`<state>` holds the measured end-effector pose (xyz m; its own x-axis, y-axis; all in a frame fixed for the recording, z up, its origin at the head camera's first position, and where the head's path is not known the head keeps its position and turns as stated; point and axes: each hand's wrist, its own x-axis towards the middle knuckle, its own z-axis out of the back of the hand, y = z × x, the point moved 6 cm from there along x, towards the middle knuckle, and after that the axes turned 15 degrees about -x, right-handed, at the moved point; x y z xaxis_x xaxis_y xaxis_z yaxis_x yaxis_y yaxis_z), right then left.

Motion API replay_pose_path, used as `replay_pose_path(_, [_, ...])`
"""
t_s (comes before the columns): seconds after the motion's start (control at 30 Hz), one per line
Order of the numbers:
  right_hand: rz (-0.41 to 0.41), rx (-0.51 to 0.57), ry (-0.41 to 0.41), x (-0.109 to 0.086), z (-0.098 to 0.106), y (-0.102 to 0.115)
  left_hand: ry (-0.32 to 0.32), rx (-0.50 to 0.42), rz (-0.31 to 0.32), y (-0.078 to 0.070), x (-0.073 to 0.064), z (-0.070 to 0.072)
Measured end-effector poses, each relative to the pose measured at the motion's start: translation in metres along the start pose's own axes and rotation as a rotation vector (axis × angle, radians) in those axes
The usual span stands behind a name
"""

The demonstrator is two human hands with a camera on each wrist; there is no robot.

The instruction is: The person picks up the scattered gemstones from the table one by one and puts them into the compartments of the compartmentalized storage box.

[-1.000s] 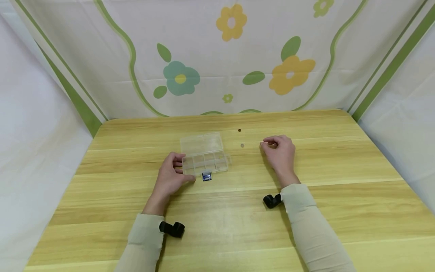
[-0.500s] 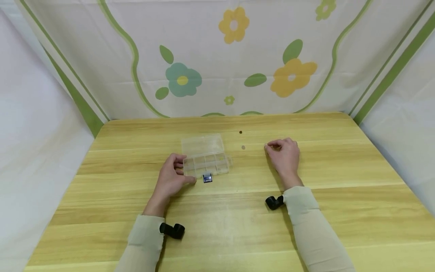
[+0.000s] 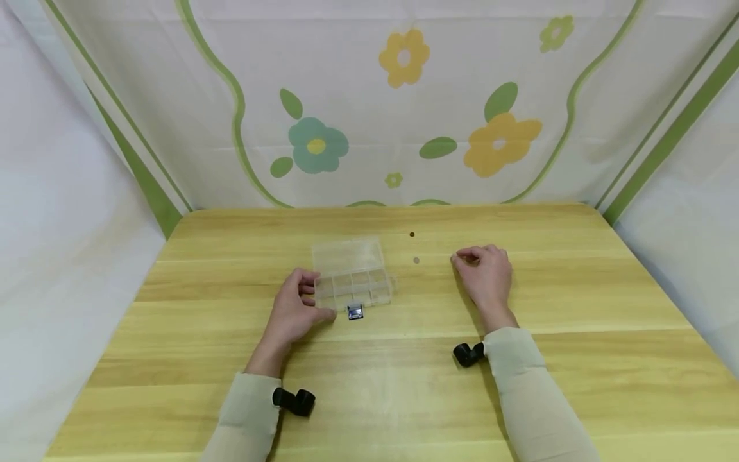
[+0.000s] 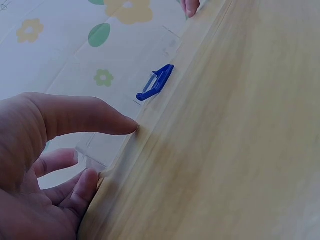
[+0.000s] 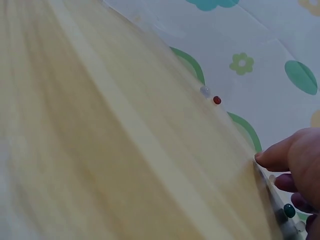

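Note:
A clear plastic compartment box point(image 3: 352, 290) lies with its lid point(image 3: 348, 255) folded back and a blue latch point(image 3: 355, 312) on its front side. My left hand point(image 3: 294, 309) grips the box's left end, thumb along the front edge and fingers behind. To the right of the box, my right hand point(image 3: 487, 273) rests low at the tabletop with bent fingers. In the right wrist view its thumb and fingers stand apart, and a green bead point(image 5: 289, 210) and a clear bead point(image 5: 300, 226) show close by the fingers. The head view hides these two beads behind the hand.
Between the box and my right hand lie a dark red bead point(image 3: 412, 234) and, nearer, a clear bead point(image 3: 416, 260). A floral cloth point(image 3: 358, 96) hangs along the back edge of the wooden table point(image 3: 381, 398). Black wrist cameras point(image 3: 294, 402) jut inward from both sleeves.
My right hand has shifted slightly to the right, away from the red and clear beads. The left hand keeps its hold on the box. The head view has tilted up a little.

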<state>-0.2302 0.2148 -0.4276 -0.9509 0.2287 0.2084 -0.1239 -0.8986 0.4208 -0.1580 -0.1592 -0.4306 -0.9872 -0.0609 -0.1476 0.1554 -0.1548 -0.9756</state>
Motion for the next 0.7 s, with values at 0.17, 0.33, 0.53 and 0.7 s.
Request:
replay_pose_path(0.17, [0.011,-0.013,-0.003,0.0001,-0.001,0.0006,-0.002,0.002,-0.008,-0.001,-0.0011,-0.0005])
replay_pose_path(0.33, [0.015,-0.008,-0.02,0.0001,0.0002,0.001,-0.004,-0.002,-0.012,-0.0017,-0.0014,0.0])
replay_pose_path(0.53, [0.016,0.011,-0.018,-0.0001,-0.0006,0.001,-0.003,0.001,-0.012,-0.0016,-0.0019,0.0])
replay_pose_path(0.7, [0.02,0.038,-0.021,0.0005,-0.0018,0.002,-0.001,0.003,-0.016,-0.0011,-0.0017,0.0004])
